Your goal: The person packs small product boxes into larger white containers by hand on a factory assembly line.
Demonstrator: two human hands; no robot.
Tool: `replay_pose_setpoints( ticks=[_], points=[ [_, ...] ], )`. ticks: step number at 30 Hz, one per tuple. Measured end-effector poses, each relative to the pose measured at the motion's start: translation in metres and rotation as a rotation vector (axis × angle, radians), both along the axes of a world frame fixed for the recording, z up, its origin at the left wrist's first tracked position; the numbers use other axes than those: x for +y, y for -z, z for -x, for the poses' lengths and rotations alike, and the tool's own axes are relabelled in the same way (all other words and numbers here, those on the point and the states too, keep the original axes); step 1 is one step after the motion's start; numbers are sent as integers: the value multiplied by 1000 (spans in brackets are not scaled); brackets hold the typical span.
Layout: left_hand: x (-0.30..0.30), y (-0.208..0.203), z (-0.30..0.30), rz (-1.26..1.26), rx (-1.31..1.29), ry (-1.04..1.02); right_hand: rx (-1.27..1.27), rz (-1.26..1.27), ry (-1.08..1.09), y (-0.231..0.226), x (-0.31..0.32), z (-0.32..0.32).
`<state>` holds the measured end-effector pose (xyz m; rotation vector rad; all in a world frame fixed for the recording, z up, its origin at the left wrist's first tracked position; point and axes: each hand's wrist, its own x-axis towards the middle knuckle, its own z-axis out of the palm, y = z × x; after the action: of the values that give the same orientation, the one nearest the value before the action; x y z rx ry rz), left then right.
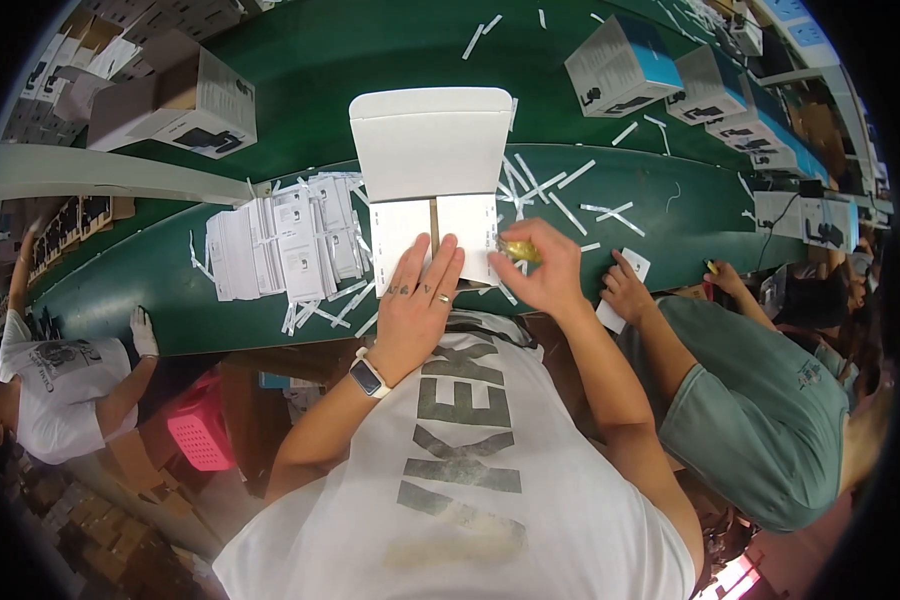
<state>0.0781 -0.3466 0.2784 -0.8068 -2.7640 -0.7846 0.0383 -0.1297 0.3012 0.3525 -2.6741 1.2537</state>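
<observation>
A white cardboard box (392, 232) is in front of me, its lid (430, 145) raised and tipped away. Two inner flaps are folded in, with a narrow brown gap between them. Across the near part of these flaps my left hand (420, 300) lies flat, fingers stretched out, pressing on the gap. At the box's right edge, my right hand (552, 270) grips a small yellow tool (521, 250) between thumb and curled fingers. The tool's exact kind is partly hidden by the fingers.
Stacked white printed leaflets (300, 240) lie left of the box. Cut paper strips (567, 213) are scattered on the green table (660, 200). Printed boxes stand far left (205, 105) and far right (625, 65). Co-workers sit at both sides; the right one's hand (625, 290) is near mine.
</observation>
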Motion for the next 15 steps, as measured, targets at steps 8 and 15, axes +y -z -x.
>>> replay_pose_setpoints(
  ticks=[8,15],
  points=[
    [-1,2,-3,152,64,29,79,-116,-96,-14,-75,31],
    [-16,-2,-11,40,-21,56,28,-204,-202,-12,-123,43]
  ],
)
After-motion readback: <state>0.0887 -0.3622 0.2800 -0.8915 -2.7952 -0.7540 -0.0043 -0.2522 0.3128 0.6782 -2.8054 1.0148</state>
